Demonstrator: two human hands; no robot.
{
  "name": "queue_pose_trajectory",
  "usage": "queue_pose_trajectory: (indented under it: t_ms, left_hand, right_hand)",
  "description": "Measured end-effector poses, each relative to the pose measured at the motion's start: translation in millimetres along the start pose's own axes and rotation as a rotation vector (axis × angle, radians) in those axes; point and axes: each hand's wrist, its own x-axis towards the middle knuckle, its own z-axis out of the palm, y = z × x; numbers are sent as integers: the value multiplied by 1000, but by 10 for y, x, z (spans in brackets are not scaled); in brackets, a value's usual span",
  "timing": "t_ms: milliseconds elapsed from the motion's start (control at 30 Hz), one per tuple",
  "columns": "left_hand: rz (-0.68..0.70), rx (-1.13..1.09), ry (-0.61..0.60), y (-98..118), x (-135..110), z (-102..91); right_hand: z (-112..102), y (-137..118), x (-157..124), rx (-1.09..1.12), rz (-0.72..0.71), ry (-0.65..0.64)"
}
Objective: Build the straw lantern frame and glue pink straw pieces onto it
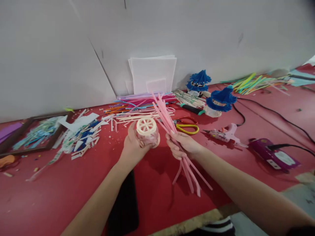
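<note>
My left hand [131, 147] is closed around a small clear jar [149, 140] whose top carries a cream ring with spokes like a wheel. Pinkish material shows through or around the jar's side. In my right hand [182, 144] is a bundle of pink pipe cleaners [163, 113], gripped near the middle, with its ends fanning out above and below the fist. The two hands are apart, both held over the red table. Just beyond the right hand lie scissors [188, 128] with yellow and red handles.
At right are a pink glue gun [227, 134], a purple power strip [273, 154] and cords. Two blue-topped jars [220, 100] stand behind. Coloured pipe cleaners [142, 103] lie by the wall, scraps [83, 131] and a frame [52, 141] at left, a black phone [125, 206] in front.
</note>
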Motion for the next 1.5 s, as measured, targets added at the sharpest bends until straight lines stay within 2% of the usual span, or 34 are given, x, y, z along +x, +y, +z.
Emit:
queue_pose_trajectory:
  t_ms: [67,167,233,300,367,400,467,533,633,733,767,833,933,1067,1167,1267,1400,1500]
  left_hand:
    - [-16,47,41,-43,127,10]
    - [-6,171,243,-39,167,43]
    - [73,193,375,40,64,58]
    - [161,120,437,182,-114,64]
    - [141,-82,350,361,-315,72]
    - [80,-244,237,451,-406,82]
    - [-95,-609,-17,604,-544,116]
    - [-271,-818,-164,697,-615,165]
    - [-404,-1031,-217,713,-624,225]
    - [-410,-1174,-162,640,-583,222]
    - [-420,-1205,-154,612,-569,206]
    - [-478,-1272,-203,565,-546,162]
    - [-591,-1359,-443,522,-539,105]
    - [-651,-1311,-810,484,-578,96]
    - [-698,-1248,-941,465,-619,121]
    - [-723,-1248,-932,471,-640,150]
    - [-708,-1206,-688,505,-624,187]
    - [-670,-1098,-562,520,-609,211]
  right_hand:
    - [7,16,-25,1,-14,-4]
    - [30,45,-53,-18,-61,27]
    - [62,79,-71,-45,-100,60]
    - [115,129,-103,-77,-127,84]
    - [190,196,-155,-135,-115,69]
    - [235,235,-186,-181,-88,43]
    - [331,318,-246,-324,-12,-57]
    - [414,382,-287,-474,-39,-149]
    - [451,390,-299,-616,-175,-225]
    - [360,300,-269,-691,-123,-324]
    - [312,266,-256,-697,-115,-303]
    - [220,217,-225,-664,-158,-132]
    - [136,201,-175,-561,-237,149]
    - [148,227,-123,-348,-243,229]
    - [185,233,-109,-252,-248,293]
    - [196,227,-113,-264,-239,305]
    - [183,227,-125,-335,-187,198]
    - [168,229,-124,-366,-121,186]
